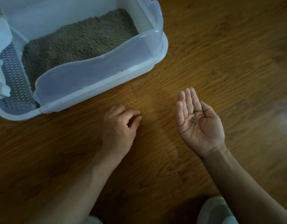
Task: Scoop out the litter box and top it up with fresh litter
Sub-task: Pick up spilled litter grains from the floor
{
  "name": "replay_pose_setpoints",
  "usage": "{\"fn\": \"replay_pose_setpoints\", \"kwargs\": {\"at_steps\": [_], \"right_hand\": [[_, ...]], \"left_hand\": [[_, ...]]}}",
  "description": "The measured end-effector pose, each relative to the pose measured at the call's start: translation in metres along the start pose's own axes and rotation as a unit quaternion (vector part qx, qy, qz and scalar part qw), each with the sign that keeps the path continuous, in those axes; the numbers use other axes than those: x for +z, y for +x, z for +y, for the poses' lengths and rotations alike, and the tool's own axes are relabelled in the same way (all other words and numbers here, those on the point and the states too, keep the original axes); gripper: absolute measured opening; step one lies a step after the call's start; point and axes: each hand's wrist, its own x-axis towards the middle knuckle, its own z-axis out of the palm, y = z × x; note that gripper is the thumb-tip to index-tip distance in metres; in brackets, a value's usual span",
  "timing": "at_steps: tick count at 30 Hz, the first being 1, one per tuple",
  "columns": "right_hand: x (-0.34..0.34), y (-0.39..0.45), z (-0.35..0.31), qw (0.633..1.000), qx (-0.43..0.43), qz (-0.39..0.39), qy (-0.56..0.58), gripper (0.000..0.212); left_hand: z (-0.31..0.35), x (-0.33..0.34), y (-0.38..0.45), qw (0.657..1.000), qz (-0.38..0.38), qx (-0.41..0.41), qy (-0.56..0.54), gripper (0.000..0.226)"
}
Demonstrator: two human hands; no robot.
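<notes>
Left hand (120,126): knuckles up, low over the wooden floor (220,62), fingers curled in and thumb meeting the fingertips in a pinch; whether a grain sits in the pinch cannot be told.
Right hand (198,125): palm up and spread flat, fingers together pointing away, forearm running back to the near right corner.
Pellets in palm (193,121): one small dark cluster in the hollow of the right palm; single grains too small to count.
Spilled pellets (131,107): a thin scatter on the floor just beyond the left fingertips, between that hand and the box; too small to count.
Litter box (99,75): one, white with translucent walls, far left, well apart from the right hand.
Litter (78,41): grey-brown granules covering the box bottom.
Grate (15,81): one grey perforated strip along the left end of the box.
Hands: two, both bare.
Slippers (215,210): light-coloured, at the near edge; the one on the right shows clearly, the other only as a sliver.
</notes>
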Motion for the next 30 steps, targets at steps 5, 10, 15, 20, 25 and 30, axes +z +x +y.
{"fn": "replay_pose_setpoints", "kwargs": {"at_steps": [5, 10, 15, 20, 25, 30], "right_hand": [[-0.003, -0.001, 0.001, 1.000, -0.004, 0.004, 0.012, 0.049], [-0.005, -0.001, 0.001, 1.000, -0.001, 0.016, 0.021, 0.049], [-0.006, 0.000, 0.003, 1.000, -0.001, 0.022, 0.014, 0.051], [0.001, 0.000, 0.006, 0.999, -0.015, 0.029, 0.012, 0.048], [0.005, 0.002, 0.022, 0.999, 0.021, 0.025, -0.005, 0.052], [0.006, 0.000, 0.024, 0.999, 0.046, -0.011, -0.024, 0.057]], "left_hand": [[-0.001, 0.008, 0.010, 0.999, -0.016, 0.025, 0.018, 0.023], [-0.003, 0.015, 0.014, 0.995, -0.023, 0.084, 0.043, 0.010], [-0.006, 0.017, 0.023, 0.987, -0.045, 0.134, 0.073, 0.021], [0.030, 0.002, 0.008, 0.996, 0.029, 0.075, -0.046, 0.016], [0.082, -0.003, -0.015, 0.983, 0.028, 0.154, -0.091, 0.015], [0.068, -0.014, -0.015, 0.978, 0.075, 0.170, -0.092, 0.017]]}}
